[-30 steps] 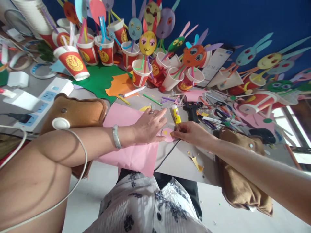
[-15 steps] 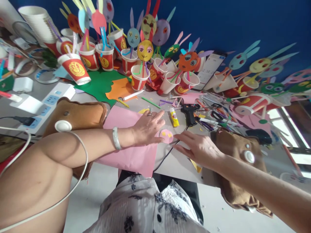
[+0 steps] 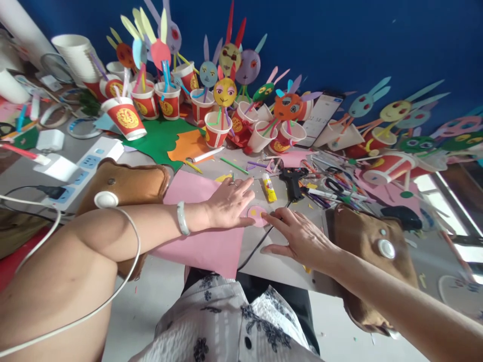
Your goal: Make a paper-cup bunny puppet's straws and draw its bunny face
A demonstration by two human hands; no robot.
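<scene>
A small pink paper circle (image 3: 256,221) with yellow pieces on it lies flat on the table between my hands. My left hand (image 3: 230,203) is spread out palm down, its thumb at the circle's left edge. My right hand (image 3: 300,234) has its fingers stretched out, an index fingertip touching the circle's right side and the thumb held apart below. Under my left wrist lies a large pink paper sheet (image 3: 204,246). A yellow glue stick (image 3: 269,188) and a black glue gun (image 3: 293,183) are just beyond my hands.
Paper cups with paper bunny faces on straws, such as a yellow one (image 3: 225,92), line the back. Markers and scissors (image 3: 334,188) crowd the right. Brown cushions (image 3: 130,182) flank the work spot. A power strip (image 3: 88,163) is at left; a white cable crosses my left arm.
My right index fingertip has moved left onto the pink circle, and the right thumb has spread further from the fingers. My left hand stays nearly still. The camera view has shifted slightly.
</scene>
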